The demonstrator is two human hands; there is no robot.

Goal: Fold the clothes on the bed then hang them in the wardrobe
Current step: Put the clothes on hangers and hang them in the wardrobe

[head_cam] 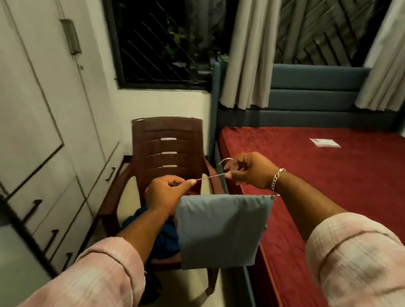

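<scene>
Left hand [164, 192] and right hand [251, 170] each pinch the thin metal wire hanger [209, 176], held level, likely so the folded grey-blue cloth [220, 231] draped over it stays put. It hangs above the brown plastic chair [168, 145], beside the red bed [336, 184].

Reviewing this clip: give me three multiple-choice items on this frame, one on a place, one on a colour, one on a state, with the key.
1. Where does the folded cloth hang?
A. on the wire hanger
B. on the bed
C. on the chair back

2. What colour is the mattress cover?
A. green
B. white
C. dark red

3. How do the hands meet the hanger?
A. both grip it
B. only one grips it
C. neither touches it

Key: 1 A, it drapes from the hanger's bar; 2 C, the bed surface is dark red; 3 A, the left hand and right hand each pinch the wire.
</scene>
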